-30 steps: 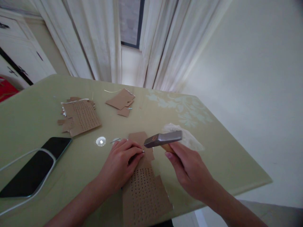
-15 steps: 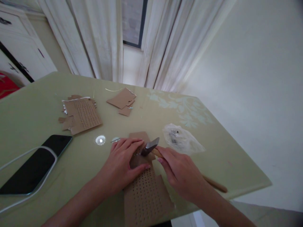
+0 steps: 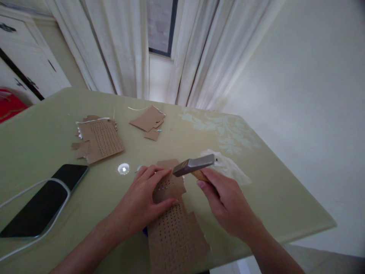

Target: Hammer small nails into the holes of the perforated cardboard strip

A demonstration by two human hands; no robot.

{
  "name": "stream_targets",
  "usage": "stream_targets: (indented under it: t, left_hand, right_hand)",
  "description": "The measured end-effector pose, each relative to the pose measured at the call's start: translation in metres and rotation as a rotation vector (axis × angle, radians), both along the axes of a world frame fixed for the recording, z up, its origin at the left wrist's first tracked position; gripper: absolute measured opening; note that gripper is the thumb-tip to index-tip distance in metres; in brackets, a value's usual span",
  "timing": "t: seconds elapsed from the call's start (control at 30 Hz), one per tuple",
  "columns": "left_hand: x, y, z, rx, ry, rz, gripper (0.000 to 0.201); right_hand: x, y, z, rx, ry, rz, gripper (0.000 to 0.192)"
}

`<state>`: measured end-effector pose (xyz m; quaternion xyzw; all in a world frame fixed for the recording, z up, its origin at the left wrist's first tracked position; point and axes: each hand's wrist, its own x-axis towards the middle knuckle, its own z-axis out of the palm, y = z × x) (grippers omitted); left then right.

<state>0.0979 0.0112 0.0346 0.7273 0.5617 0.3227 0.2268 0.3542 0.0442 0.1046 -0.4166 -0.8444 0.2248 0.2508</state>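
My right hand (image 3: 226, 199) grips the wooden handle of a hammer (image 3: 194, 166), whose grey metal head is raised a little above a brown cardboard piece (image 3: 175, 232) full of small punched holes. My left hand (image 3: 142, 199) lies flat on the upper part of that cardboard and pins it to the green table (image 3: 42, 144). A short row of small shiny nail heads (image 3: 164, 187) shows in the cardboard just past my left fingertips, under the hammer head.
A second perforated cardboard piece (image 3: 98, 139) and plain cardboard scraps (image 3: 148, 121) lie further back. A black phone (image 3: 42, 199) with a white cable (image 3: 17, 192) sits at the left. A white powdery patch (image 3: 230, 169) lies right of the hammer. The table edge runs close on the right.
The hammer head came down onto the cardboard next to my left fingers half a second ago and has lifted again. My left hand has flattened on the cardboard.
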Motion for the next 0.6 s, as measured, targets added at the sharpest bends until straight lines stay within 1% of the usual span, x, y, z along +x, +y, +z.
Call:
stream_targets:
  t: [0.07, 0.13, 0.2, 0.23, 0.27, 0.3, 0.37, 0.4, 0.43, 0.5, 0.6]
  left_hand:
    - [-0.008, 0.001, 0.003, -0.021, -0.010, -0.024, 0.066]
    - [-0.017, 0.001, 0.004, -0.043, -0.024, -0.072, 0.066]
    - [-0.028, 0.002, 0.004, -0.053, -0.051, -0.109, 0.065]
    - [-0.034, 0.004, 0.003, -0.057, -0.068, -0.096, 0.062]
    - [-0.041, 0.007, 0.001, -0.056, -0.082, -0.054, 0.055]
    - [-0.048, 0.010, -0.001, -0.049, -0.088, 0.019, 0.047]
    - [-0.062, 0.019, -0.009, -0.025, -0.044, 0.204, 0.038]
    - [-0.068, 0.023, -0.014, -0.014, 0.010, 0.282, 0.039]
    - [-0.073, 0.027, -0.020, -0.013, 0.078, 0.332, 0.039]
    - [-0.077, 0.033, -0.033, -0.050, 0.202, 0.350, 0.037]
    - [-0.075, 0.038, -0.050, -0.108, 0.309, 0.278, 0.030]
  right_hand:
    - [-0.001, 0.013, -0.003, -0.147, 0.202, -0.077, 0.023]
    - [-0.004, 0.026, -0.013, -0.396, 0.414, -0.117, 0.028]
    - [-0.008, 0.037, -0.028, -0.653, 0.611, -0.115, 0.032]
    - [-0.010, 0.041, -0.037, -0.752, 0.696, -0.106, 0.033]
    - [-0.012, 0.044, -0.046, -0.832, 0.769, -0.097, 0.034]
    - [-0.014, 0.045, -0.054, -0.890, 0.833, -0.092, 0.034]
    - [-0.015, 0.045, -0.069, -0.955, 0.932, -0.097, 0.035]
    - [-0.015, 0.044, -0.074, -0.970, 0.962, -0.098, 0.035]
    - [-0.014, 0.044, -0.079, -0.979, 0.981, -0.094, 0.034]
    - [-0.011, 0.043, -0.084, -0.991, 0.991, -0.073, 0.033]
    - [-0.007, 0.043, -0.087, -0.991, 0.996, -0.061, 0.034]
